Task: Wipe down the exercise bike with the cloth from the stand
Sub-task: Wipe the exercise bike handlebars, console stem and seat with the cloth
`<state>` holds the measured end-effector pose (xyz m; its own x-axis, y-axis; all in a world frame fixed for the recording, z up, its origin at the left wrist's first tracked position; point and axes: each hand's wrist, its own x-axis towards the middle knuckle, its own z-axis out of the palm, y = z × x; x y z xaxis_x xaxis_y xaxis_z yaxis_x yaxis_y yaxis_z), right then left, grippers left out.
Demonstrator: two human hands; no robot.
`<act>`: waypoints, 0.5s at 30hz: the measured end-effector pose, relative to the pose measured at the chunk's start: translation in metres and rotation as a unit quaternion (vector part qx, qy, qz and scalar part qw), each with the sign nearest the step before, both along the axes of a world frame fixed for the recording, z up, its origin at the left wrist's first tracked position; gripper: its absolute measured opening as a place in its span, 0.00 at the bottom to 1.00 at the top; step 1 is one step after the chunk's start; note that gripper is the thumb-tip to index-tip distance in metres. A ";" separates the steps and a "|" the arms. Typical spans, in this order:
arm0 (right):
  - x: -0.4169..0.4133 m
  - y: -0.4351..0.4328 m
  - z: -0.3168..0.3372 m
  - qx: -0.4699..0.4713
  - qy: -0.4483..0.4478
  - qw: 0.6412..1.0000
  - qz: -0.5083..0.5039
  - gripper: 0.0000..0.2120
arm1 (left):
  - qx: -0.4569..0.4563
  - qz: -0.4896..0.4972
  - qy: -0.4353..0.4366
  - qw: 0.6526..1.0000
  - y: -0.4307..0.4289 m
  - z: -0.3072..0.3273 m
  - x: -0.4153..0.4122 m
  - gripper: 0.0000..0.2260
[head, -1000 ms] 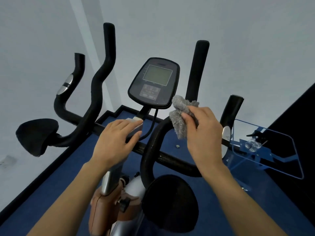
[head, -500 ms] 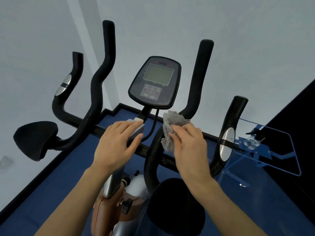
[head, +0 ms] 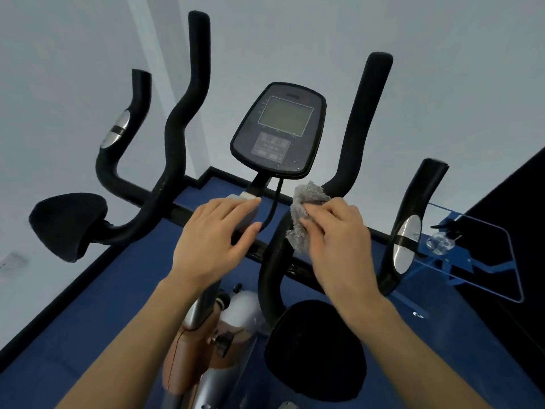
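Observation:
The exercise bike fills the view, with black foam handlebars [head: 177,137] and a dark console [head: 278,128] in the middle. My right hand [head: 339,240] presses a crumpled grey cloth [head: 303,214] against the inner right handlebar tube [head: 271,278], just below the console. My left hand [head: 215,240] rests flat, fingers together, over the grey clamp block [head: 241,197] on the crossbar beneath the console stem. Black elbow pads sit at the left [head: 67,225] and bottom centre [head: 315,349].
A clear acrylic stand [head: 483,261] with a blue frame stands at the right, close to the outer right handlebar [head: 418,219]; a small clear bottle [head: 441,245] lies on it. White walls rise behind. Blue floor lies below, and a dark panel lies at the far right.
My right hand has slid the cloth down the inner right handlebar from beside the console to the lower bend. My left hand has stayed on the clamp block.

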<state>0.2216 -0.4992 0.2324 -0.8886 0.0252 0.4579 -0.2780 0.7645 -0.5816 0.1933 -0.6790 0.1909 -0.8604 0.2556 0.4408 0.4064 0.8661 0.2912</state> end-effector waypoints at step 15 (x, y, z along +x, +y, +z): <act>-0.002 -0.004 -0.004 0.046 -0.023 0.999 0.005 0.14 | 0.004 0.020 0.013 1.000 -0.005 -0.004 0.000 0.18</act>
